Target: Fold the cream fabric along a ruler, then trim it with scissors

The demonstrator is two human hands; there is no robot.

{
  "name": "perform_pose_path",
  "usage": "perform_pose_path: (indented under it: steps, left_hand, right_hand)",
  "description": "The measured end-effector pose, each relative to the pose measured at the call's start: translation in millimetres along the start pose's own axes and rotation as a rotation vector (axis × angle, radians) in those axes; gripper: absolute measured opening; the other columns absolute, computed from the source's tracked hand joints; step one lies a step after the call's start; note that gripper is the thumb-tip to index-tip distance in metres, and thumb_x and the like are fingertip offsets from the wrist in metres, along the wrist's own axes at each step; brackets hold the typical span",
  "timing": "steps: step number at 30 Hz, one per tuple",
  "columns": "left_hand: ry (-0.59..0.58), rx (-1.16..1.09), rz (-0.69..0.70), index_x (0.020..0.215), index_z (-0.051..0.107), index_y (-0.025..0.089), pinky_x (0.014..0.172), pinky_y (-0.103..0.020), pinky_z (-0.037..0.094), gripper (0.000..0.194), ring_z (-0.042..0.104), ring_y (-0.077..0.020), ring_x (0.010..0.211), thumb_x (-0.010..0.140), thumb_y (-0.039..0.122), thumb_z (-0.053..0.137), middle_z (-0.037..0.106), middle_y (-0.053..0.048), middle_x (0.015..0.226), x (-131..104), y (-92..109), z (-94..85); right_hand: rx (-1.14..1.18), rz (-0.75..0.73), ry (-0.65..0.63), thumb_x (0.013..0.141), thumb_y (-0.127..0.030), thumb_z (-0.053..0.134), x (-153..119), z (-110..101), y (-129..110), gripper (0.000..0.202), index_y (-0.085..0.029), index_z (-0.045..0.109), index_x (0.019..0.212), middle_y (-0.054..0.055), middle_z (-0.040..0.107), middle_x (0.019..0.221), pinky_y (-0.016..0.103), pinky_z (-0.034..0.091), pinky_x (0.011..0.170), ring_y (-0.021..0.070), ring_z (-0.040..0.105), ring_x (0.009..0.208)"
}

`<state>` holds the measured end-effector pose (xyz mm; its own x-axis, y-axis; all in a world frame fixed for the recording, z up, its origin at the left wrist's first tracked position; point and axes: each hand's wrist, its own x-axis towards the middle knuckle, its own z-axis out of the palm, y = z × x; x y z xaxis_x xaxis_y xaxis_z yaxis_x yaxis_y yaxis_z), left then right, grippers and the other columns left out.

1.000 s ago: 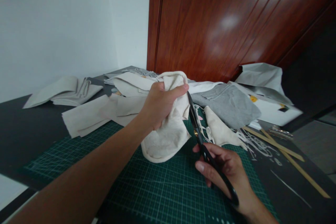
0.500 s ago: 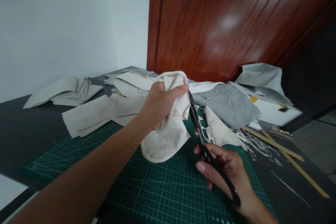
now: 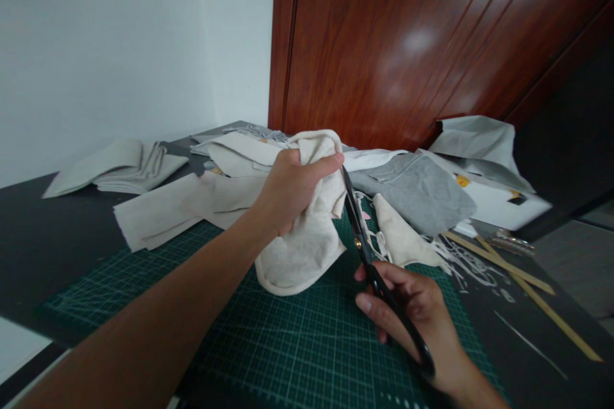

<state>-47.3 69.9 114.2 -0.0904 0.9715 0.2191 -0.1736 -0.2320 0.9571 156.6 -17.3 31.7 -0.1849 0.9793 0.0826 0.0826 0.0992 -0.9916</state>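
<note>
My left hand (image 3: pixel 296 188) is wrapped round a cream cloth piece (image 3: pixel 302 259) with a rounded, raised edge, held above the green cutting mat (image 3: pixel 307 345). Black scissors (image 3: pixel 359 236) are in my right hand (image 3: pixel 407 307), fingers around the handles. Their blades look closed and point up and away, with the tips at the cloth's right edge, just by my left thumb. The cloth's lower part hangs loose to the left of the scissors.
Folded pale fabric (image 3: pixel 119 166) lies at the left, with cut pieces (image 3: pixel 163 211) nearer the mat. To the right are a cream triangular piece (image 3: pixel 403 236), grey cloth (image 3: pixel 422 192), white cords (image 3: pixel 474 262), wooden strips (image 3: pixel 542 297) and a white box (image 3: pixel 503 201).
The scissors and my right hand have shifted very slightly left. The cloth's lower part has moved a little left too. Both grips are unchanged.
</note>
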Motion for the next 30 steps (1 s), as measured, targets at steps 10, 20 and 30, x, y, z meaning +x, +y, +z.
perform_pose_path:
  steps: [10, 20, 30]
  left_hand:
    - [-0.011, 0.007, 0.012, 0.084, 0.070, 0.019, 0.058, -0.029, 0.053, 0.033, 0.072, -0.0214, 0.070, 0.070, 0.044, 0.087, 0.076, -0.004, 0.081, 0.1, 0.6, -0.5]
    - [-0.064, -0.040, -0.016, 0.074, 0.070, 0.020, 0.054, -0.028, 0.052, 0.026, 0.068, -0.0191, 0.063, 0.071, 0.039, 0.086, 0.073, -0.003, 0.072, -4.5, 2.7, 2.9]
    - [-0.095, -0.047, -0.005, 0.075, 0.070, 0.020, 0.054, -0.028, 0.053, 0.023, 0.069, -0.0193, 0.064, 0.072, 0.037, 0.085, 0.073, -0.003, 0.074, -2.8, 1.5, 1.2]
  right_hand:
    - [-0.043, -0.016, 0.000, 0.065, -0.025, 0.097, -0.8, -0.3, 1.3, 0.029, -0.022, 0.078, 0.087, -0.008, 0.054, 0.054, 0.016, 0.038, 0.038, 0.0075, 0.045, 0.040]
    - [-0.126, -0.046, 0.001, 0.069, -0.032, 0.094, -4.4, -0.9, 3.2, 0.028, -0.023, 0.077, 0.088, -0.008, 0.050, 0.055, 0.019, 0.037, 0.039, 0.0092, 0.043, 0.043]
    - [-0.183, -0.063, 0.003, 0.073, -0.033, 0.090, -4.4, -0.7, 6.3, 0.026, -0.021, 0.074, 0.090, -0.008, 0.048, 0.058, 0.021, 0.040, 0.039, 0.0097, 0.040, 0.046]
